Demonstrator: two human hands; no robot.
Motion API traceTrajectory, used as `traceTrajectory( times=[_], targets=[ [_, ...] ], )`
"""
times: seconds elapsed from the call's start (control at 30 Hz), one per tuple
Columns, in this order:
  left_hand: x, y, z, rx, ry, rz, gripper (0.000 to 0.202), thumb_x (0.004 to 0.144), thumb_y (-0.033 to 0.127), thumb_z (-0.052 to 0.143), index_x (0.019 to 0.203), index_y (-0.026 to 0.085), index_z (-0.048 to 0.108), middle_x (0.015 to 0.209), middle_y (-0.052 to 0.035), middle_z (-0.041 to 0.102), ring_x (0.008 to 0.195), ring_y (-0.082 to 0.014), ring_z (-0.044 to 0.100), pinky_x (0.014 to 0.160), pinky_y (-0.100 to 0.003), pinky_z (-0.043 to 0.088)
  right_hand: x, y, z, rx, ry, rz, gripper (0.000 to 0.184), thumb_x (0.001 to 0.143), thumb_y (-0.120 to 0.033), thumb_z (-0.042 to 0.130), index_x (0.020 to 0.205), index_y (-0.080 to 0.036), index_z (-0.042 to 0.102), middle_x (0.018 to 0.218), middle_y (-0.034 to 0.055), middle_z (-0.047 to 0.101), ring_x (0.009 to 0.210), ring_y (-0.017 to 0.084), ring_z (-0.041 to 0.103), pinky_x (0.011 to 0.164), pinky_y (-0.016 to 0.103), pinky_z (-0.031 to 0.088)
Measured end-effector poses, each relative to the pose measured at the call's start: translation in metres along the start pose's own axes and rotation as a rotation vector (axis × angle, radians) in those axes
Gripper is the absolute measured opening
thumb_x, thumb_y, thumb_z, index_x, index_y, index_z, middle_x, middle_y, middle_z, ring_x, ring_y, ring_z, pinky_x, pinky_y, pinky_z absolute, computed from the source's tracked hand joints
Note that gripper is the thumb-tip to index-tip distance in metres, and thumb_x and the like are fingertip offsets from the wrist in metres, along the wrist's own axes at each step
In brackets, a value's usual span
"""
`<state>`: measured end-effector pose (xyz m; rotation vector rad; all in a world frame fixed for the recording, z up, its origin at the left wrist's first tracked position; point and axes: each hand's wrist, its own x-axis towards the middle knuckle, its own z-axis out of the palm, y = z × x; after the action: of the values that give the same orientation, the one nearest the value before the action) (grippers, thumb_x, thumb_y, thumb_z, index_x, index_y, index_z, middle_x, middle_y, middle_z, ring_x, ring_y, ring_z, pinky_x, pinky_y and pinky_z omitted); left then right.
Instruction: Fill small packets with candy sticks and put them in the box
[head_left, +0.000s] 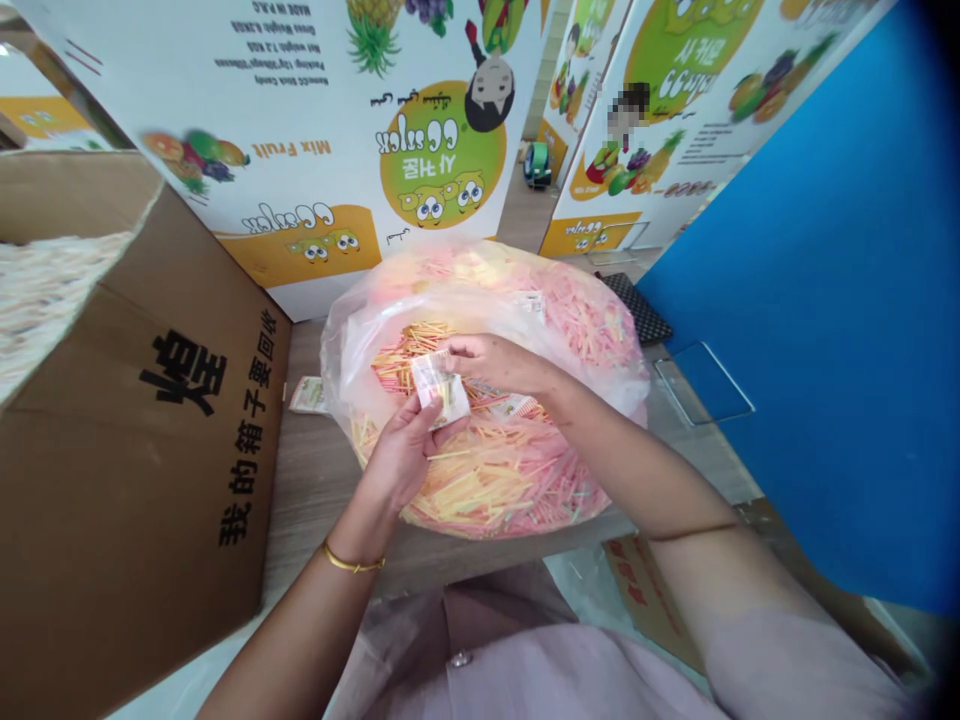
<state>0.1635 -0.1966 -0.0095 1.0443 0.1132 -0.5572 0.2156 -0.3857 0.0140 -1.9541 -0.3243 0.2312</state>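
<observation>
A small clear sachet [440, 390] of candy sticks is pinched in the narrowly closed fingers of the left hand [397, 455], while the fingertips of the right hand [499, 365] are laid against its upper edge, though a firm grip there cannot be told. It is held over a clear plastic bag [360, 340] in which a large heap of pink and yellow candy sticks [480, 490] remains. A second sachet [309, 395] lies on the wooden table [315, 490] beside the bag, a third sachet [517, 405] rests on the heap, and a cardboard carton [90, 300] stands to the left.
</observation>
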Motion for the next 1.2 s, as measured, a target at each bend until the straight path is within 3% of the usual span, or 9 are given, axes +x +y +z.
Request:
traceTrajectory(
  times=[0.07,0.2,0.4,0.6,0.7,0.83,1.07,1.2],
  targets=[
    [-0.001,0.000,0.000,0.072,-0.017,-0.027,0.040,0.079,0.035,0.084,0.116,0.022,0.075,0.127,-0.0054,0.073,0.111,-0.0216,0.069,0.086,-0.032,0.064,-0.002,-0.001,0.002,0.067,-0.022,-0.018,0.026,0.094,-0.039,0.057,0.097,-0.016,0.068,0.096,0.0041,0.070,0.089,0.016,0.064,0.082,0.028,0.050],
    [-0.002,0.001,-0.001,0.078,-0.038,0.002,0.040,0.072,0.037,0.088,0.109,0.022,0.078,0.126,-0.0051,0.075,0.118,-0.0244,0.068,0.096,-0.035,0.061,-0.005,-0.003,0.002,0.223,0.014,-0.085,0.032,0.093,-0.036,0.061,0.120,-0.020,0.065,0.126,0.0066,0.067,0.113,0.017,0.063,0.099,0.030,0.050],
    [-0.005,0.002,0.000,0.055,-0.015,0.077,0.031,0.079,0.035,0.083,0.106,0.021,0.079,0.127,-0.0045,0.075,0.123,-0.0235,0.066,0.113,-0.042,0.051,-0.020,-0.018,-0.001,0.016,0.188,-0.135,0.023,0.096,-0.038,0.057,0.107,-0.021,0.068,0.138,0.0067,0.060,0.120,0.018,0.060,0.106,0.035,0.047],
    [-0.005,-0.008,-0.004,0.208,-0.067,0.171,0.028,0.087,0.039,0.076,0.109,0.023,0.079,0.129,-0.0037,0.074,0.128,-0.0232,0.063,0.117,-0.038,0.047,-0.021,-0.028,-0.008,-0.452,0.125,-0.158,0.021,0.097,-0.030,0.057,0.084,-0.019,0.070,0.109,0.0088,0.070,0.112,0.023,0.060,0.108,0.041,0.041],
    [-0.005,-0.011,-0.008,0.328,-0.093,0.215,0.030,0.090,0.040,0.072,0.114,0.023,0.077,0.130,-0.0035,0.074,0.130,-0.0235,0.062,0.117,-0.036,0.045,-0.019,-0.031,-0.009,-0.595,0.029,-0.166,0.011,0.092,-0.022,0.062,0.085,-0.019,0.071,0.113,0.0098,0.070,0.116,0.026,0.057,0.108,0.041,0.038],
    [-0.004,-0.012,-0.011,0.282,-0.106,0.169,0.036,0.089,0.042,0.073,0.119,0.023,0.076,0.132,-0.0050,0.072,0.129,-0.0246,0.062,0.115,-0.037,0.047,-0.017,-0.033,-0.010,-0.584,-0.106,-0.188,0.009,0.091,-0.018,0.061,0.092,-0.018,0.070,0.113,0.0084,0.069,0.110,0.023,0.059,0.101,0.037,0.040],
    [-0.006,-0.011,-0.011,0.153,-0.049,0.066,0.027,0.080,0.038,0.082,0.101,0.022,0.079,0.121,-0.0037,0.076,0.118,-0.0232,0.068,0.114,-0.041,0.050,-0.012,-0.033,-0.001,-0.534,-0.147,-0.141,0.011,0.090,-0.017,0.061,0.091,-0.018,0.072,0.106,0.0067,0.071,0.103,0.021,0.062,0.093,0.033,0.040],
    [-0.009,-0.006,-0.011,0.029,-0.024,0.011,0.024,0.081,0.031,0.080,0.103,0.021,0.078,0.126,-0.0047,0.074,0.123,-0.0228,0.066,0.113,-0.044,0.053,-0.012,-0.039,0.003,-0.455,0.030,-0.110,0.017,0.095,-0.027,0.059,0.090,-0.016,0.071,0.099,0.0064,0.072,0.098,0.020,0.062,0.092,0.033,0.041]
  ],
)
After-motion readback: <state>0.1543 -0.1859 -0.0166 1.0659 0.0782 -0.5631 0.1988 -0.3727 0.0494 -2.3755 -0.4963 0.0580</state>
